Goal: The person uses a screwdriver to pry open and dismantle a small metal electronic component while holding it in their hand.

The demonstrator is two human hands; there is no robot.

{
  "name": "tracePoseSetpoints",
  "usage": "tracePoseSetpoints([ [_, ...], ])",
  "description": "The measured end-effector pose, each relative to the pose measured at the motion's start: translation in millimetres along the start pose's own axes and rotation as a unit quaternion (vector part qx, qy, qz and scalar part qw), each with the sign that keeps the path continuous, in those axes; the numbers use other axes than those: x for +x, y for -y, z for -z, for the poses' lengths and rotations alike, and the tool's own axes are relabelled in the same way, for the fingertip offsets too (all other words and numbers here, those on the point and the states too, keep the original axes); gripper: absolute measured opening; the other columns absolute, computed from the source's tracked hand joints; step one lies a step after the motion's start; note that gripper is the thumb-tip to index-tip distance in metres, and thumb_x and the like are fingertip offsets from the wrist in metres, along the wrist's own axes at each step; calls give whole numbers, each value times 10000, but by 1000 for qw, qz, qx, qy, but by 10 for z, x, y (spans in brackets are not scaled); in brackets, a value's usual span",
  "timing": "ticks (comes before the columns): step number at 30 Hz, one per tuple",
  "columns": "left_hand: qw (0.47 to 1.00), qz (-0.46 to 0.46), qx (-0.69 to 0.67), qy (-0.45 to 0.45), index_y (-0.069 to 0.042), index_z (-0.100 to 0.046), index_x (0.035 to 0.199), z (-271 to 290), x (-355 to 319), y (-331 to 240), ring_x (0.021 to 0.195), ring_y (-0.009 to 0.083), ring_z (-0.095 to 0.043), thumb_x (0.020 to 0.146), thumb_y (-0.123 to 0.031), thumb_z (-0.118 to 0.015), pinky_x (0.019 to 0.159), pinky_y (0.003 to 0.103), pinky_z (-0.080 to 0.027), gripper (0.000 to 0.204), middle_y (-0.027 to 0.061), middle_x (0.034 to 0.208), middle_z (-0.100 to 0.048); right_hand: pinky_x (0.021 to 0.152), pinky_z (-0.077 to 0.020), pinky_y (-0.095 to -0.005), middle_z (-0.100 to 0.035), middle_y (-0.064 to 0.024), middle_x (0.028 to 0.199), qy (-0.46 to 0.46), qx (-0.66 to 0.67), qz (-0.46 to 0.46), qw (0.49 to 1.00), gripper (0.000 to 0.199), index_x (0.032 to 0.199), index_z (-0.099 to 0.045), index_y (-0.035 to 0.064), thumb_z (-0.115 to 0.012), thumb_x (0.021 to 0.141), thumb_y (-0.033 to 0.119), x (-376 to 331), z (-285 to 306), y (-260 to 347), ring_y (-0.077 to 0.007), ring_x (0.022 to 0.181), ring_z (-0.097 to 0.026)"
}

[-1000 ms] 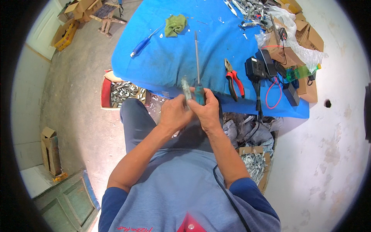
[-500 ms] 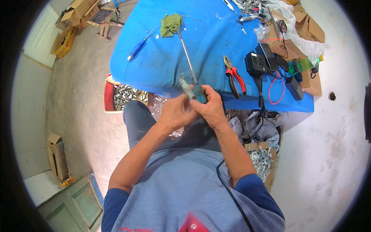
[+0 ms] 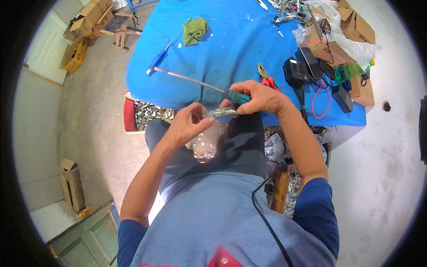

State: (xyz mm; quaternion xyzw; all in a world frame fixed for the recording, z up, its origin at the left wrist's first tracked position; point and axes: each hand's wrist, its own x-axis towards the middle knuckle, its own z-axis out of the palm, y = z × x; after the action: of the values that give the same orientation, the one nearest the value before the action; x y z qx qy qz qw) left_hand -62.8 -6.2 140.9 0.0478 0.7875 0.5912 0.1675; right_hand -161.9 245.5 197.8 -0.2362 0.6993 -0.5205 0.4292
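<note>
A small, long silver metal part (image 3: 221, 112) lies level between my two hands, above my lap. My left hand (image 3: 187, 125) is closed at its left end, thumb and fingers pinching it. My right hand (image 3: 262, 99) is wrapped round the teal handle of a screwdriver (image 3: 189, 79), and its fingertips also meet the right end of the part. The long shaft points left and slightly away, over the cloth and clear of the part. A blue-handled screwdriver (image 3: 158, 59) lies on the table near that shaft's tip. Red-handled pliers (image 3: 268, 81) lie beyond my right hand, partly hidden by it.
The table wears a blue cloth (image 3: 178, 93). A green rag (image 3: 195, 31) lies on it; black power adapters (image 3: 295, 71), a green bottle (image 3: 351, 72) and cardboard stand at right. Metal parts (image 3: 289, 9) are heaped at the back. Below the left edge is a box of small metal pieces (image 3: 149, 115).
The screwdriver shaft has swung from pointing away to pointing left. My right hand has moved right and up, my left hand slightly left, and the metal part has turned from upright to level.
</note>
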Motion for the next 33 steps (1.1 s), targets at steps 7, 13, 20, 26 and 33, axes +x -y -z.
tracePoseSetpoints([
  [7,1000,-16,-1,17,21,-627,990,29,131,-73,691,69,-511,904,-364,-702,592,234,-416,402,7,803,-584,738,-485,-252,-681,-35,949,75,-70,2,995,406,1047,-696,14,-689,666,154,373,185,240,-102,818,-584],
  [13,994,-12,57,-89,39,-646,1018,39,279,-60,644,74,-495,942,-371,-655,545,277,-396,416,12,699,-578,555,-442,-226,-664,-22,860,-255,-207,126,936,295,1049,-680,21,-696,812,195,572,382,107,-70,664,-552],
  [20,985,25,82,-147,54,-659,899,15,362,-26,564,83,-461,928,-399,-664,491,308,-362,455,15,594,-535,495,-411,-222,-586,-15,746,-310,-16,54,949,471,1290,-568,-5,-577,911,275,-592,-205,-6,-66,561,-525],
  [26,979,56,81,-177,54,-656,871,-13,281,-101,559,90,-470,913,-398,-675,490,313,-364,455,37,580,-529,612,-496,-239,-634,-78,945,-304,113,-55,944,534,1399,-505,56,-619,903,214,-1228,-868,-292,-98,724,-589],
  [33,967,33,132,-215,66,-641,875,-71,349,-37,557,142,-503,911,-400,-667,519,350,-400,468,98,590,-554,477,-415,-183,-657,-118,971,-293,194,-45,935,452,1378,-503,7,-588,955,138,-1193,-1054,-449,-91,691,-599],
])
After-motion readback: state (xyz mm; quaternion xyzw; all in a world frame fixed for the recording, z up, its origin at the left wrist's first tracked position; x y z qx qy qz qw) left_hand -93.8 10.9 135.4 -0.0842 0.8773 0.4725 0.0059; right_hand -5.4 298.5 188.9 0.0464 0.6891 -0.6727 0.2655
